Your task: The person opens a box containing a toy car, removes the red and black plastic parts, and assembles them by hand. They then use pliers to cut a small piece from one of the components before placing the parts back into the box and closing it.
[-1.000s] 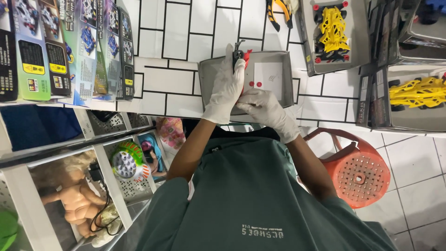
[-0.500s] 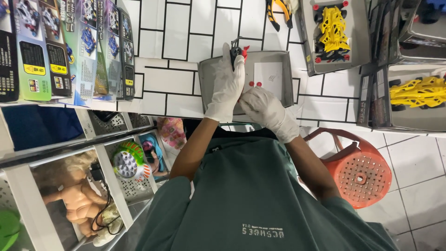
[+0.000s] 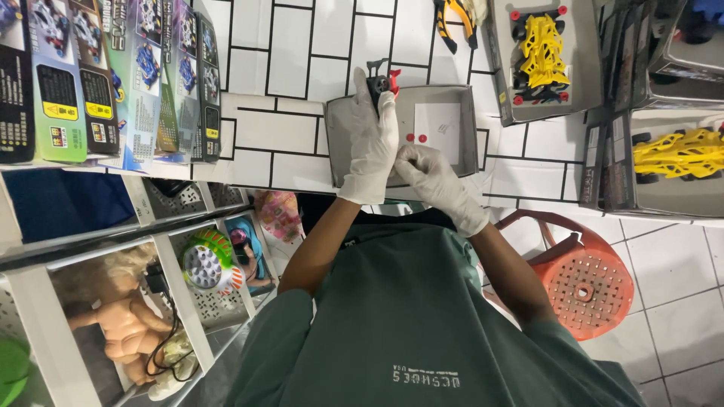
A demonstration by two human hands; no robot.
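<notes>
While the view is turned upside down by the head camera, two hands in white gloves are seen over a shallow grey tray [image 3: 460,162] that lies on the white tiled floor [image 3: 286,128]. The left hand [image 3: 371,147] is stretched along the tray's left part, and its fingers [image 3: 385,105] are clamped on a small black toy-car part [image 3: 379,81] with a wheel and a red piece, held at the tray's far edge. The right hand [image 3: 437,185] is placed just beside the left, near the tray's nearer edge; its fingers [image 3: 407,160] are drawn together against the left hand's palm, and whether anything is pinched between them cannot be told. Inside the tray a white paper slip [image 3: 438,123] and two small red round pieces [image 3: 416,138] are seen lying loose.

Further off, another grey tray [image 3: 505,75] with a yellow toy-car frame [image 3: 543,49] is set on the floor, and a third tray [image 3: 603,177] with a second yellow frame [image 3: 679,153] is found to the right. Yellow-handled pliers [image 3: 452,15] are lying near the top edge. An orange plastic stool [image 3: 584,283] is standing close to the right arm. Upright toy boxes [image 3: 98,75] are lined up at the left, above shelves [image 3: 173,271] where a doll [image 3: 124,332] and a round green toy [image 3: 205,262] are kept. A dark green shirt [image 3: 407,324] is worn by the person.
</notes>
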